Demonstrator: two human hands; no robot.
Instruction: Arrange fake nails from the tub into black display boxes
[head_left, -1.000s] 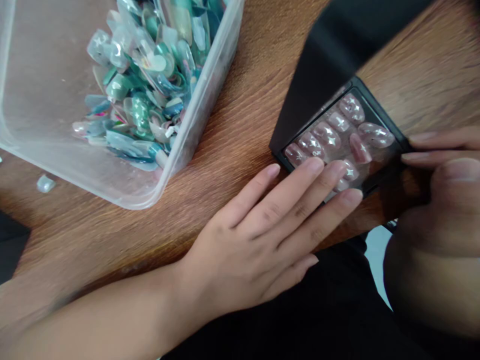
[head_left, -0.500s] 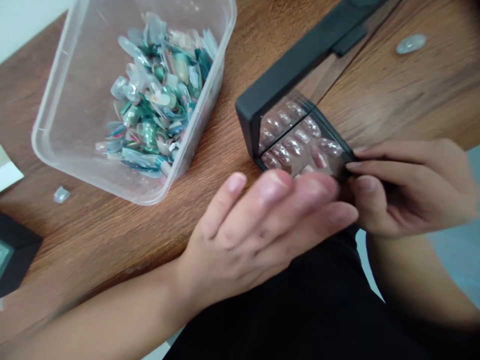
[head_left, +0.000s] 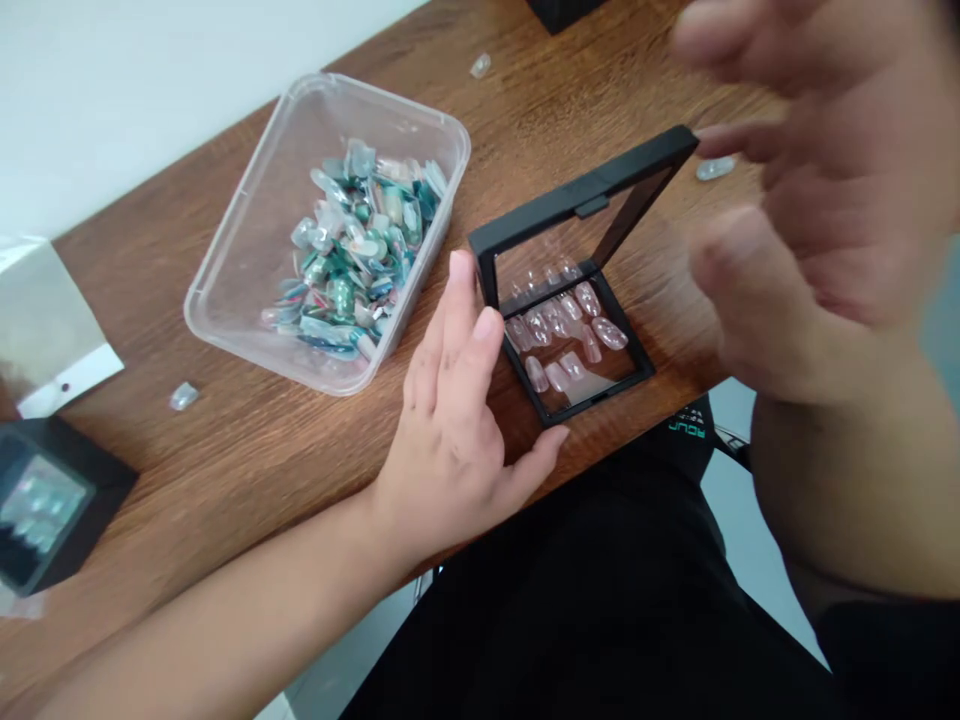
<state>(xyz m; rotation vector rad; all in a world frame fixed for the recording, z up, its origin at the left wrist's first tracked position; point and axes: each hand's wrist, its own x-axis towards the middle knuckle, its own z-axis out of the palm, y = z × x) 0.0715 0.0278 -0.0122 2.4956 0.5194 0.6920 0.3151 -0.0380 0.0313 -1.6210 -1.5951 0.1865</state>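
A black-framed, clear-windowed nail display case stands on the wooden table with its lid raised. Inside it lie several pinkish, shiny press-on nails. My left hand rests along the case's left side, fingers stretched out and thumb by the near corner. Raised at the right, my right hand is blurred, its fingers apart with nothing seen in them. One of its fingertips is near the lid's far right corner; I cannot tell whether it touches.
A clear plastic tub of teal and white nail tips stands left of the case. Loose nails lie behind the tub, before it and right of the lid. A black box and a white packet are at the left.
My right hand has let go of the case's right edge and risen. My left hand has moved from in front of the case to its left side. The view has shifted, showing more table.
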